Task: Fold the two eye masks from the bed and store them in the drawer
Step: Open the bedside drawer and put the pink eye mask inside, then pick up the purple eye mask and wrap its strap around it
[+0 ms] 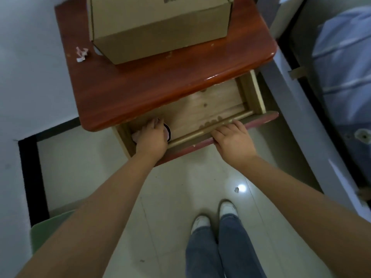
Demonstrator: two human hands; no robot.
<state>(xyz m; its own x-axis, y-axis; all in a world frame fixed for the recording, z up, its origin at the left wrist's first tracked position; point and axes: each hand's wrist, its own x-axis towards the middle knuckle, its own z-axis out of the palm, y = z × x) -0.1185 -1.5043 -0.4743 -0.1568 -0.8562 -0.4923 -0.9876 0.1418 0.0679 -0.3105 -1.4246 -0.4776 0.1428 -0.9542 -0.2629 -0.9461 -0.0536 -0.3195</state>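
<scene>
Left hand (152, 136) with eye masks (167, 133) in drawer (212, 109), under cardboard box (160, 29).

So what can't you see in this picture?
In the head view:
- Eye masks: mostly covered by the left hand; only pink and dark edges show, so folding and number unclear.
- Drawer back: hidden under the nightstand top.
- Cardboard box: cut off by the top edge.
- Right hand fingers: curled over the drawer front.

Printed label on cardboard box (160, 27), blurred, unreadable
</scene>
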